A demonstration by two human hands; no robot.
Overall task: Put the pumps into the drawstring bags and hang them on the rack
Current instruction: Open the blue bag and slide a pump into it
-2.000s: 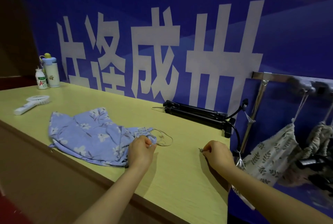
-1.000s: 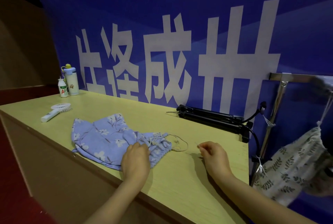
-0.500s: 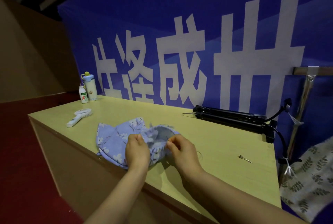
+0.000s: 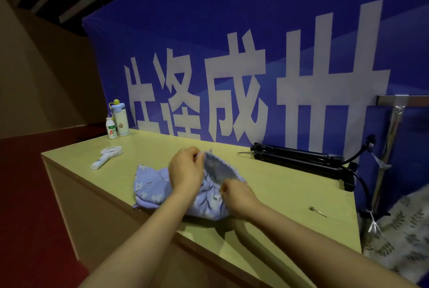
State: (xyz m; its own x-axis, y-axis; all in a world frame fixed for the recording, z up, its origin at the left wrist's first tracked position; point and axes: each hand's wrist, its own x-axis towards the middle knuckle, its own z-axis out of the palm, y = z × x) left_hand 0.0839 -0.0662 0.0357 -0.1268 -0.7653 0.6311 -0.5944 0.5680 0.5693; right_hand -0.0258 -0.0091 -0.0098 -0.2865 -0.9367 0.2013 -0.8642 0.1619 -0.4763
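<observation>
Both hands, left hand & right hand, pinch rim of blue floral drawstring bag on table, spreading mouth, i.e. bag-opening step; next: fetch black pump from table's rear w/o mouth collapsing.

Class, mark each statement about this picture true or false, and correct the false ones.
1. The left hand and the right hand both grip the blue floral bag. True.
2. The small metal pin lies inside the bag. False: it lies on the table, right of the hands.
3. The white handheld fan lies left of the bag. True.
4. The small white bottle lies on its side. False: it stands upright beside the taller bottle.
</observation>
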